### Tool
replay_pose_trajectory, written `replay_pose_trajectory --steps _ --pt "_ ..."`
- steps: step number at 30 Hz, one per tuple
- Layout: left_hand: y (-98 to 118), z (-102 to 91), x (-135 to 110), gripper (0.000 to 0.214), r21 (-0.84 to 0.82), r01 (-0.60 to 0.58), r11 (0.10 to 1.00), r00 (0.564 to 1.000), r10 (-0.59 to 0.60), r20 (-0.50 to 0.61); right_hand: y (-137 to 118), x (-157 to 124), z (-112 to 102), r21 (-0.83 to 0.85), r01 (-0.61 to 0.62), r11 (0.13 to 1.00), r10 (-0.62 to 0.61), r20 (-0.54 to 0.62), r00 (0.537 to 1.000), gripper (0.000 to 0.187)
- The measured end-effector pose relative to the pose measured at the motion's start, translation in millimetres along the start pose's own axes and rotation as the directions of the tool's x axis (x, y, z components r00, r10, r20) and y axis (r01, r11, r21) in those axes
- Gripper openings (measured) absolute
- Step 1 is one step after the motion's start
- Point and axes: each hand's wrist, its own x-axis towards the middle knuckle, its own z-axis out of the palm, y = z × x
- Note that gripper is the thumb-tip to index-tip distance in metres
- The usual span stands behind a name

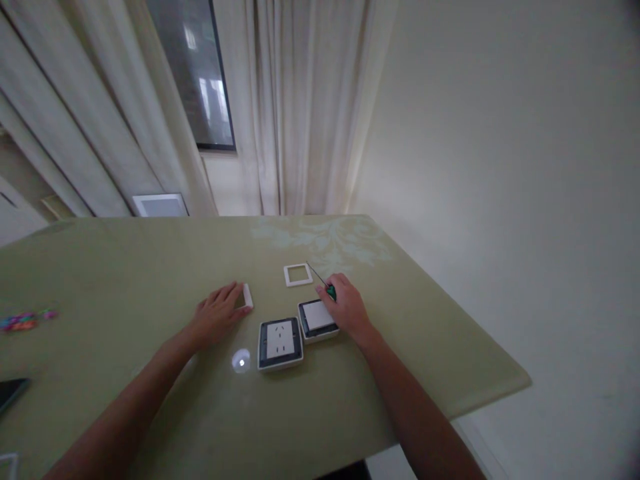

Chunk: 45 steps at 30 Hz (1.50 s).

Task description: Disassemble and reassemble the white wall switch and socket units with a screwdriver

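My right hand [349, 305] is closed around a screwdriver [331, 291] with a green handle. Its thin shaft points up and to the left, the tip near the corner of a white square cover frame [299, 285] lying flat. Under that hand, and partly hidden by it, is a switch box [319, 313] with a plain white face and a dark border. Touching its left side is a wall socket [280, 340] in a similar white box. My left hand [220, 310] grips a second white cover frame [248, 296], fingers at its far side and thumb at its near edge.
The green table [175, 267] has its right edge along a pale wall. Small colourful items [23, 321] and a dark flat object [11, 392] lie at far left. A white frame corner [9, 460] shows at bottom left. Curtains [300, 100] hang behind the table.
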Motion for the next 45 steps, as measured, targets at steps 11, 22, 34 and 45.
replay_pose_trajectory --steps 11,22,34,45 --pt "62.0 -11.3 -48.8 0.063 -0.291 -0.401 0.869 0.900 0.433 0.054 9.4 4.5 1.8 0.032 -0.001 0.999 0.002 -0.011 1.000 0.032" --pt "71.8 -23.5 -56.9 0.081 -0.533 -0.304 0.789 0.855 0.473 0.213 24.2 12.0 -7.0 0.135 -0.058 0.989 0.077 -0.138 0.988 0.044" --pt "59.4 -34.8 -50.8 0.061 -0.611 -0.179 0.771 0.822 0.459 0.337 -54.0 23.6 -45.0 0.300 0.377 0.876 -0.198 -0.490 0.849 0.061" --pt "51.1 -26.3 -46.9 0.043 -0.687 -0.142 0.712 0.847 0.447 0.289 -143.1 30.8 -20.1 0.206 0.668 0.715 -0.617 -0.264 0.742 0.020"
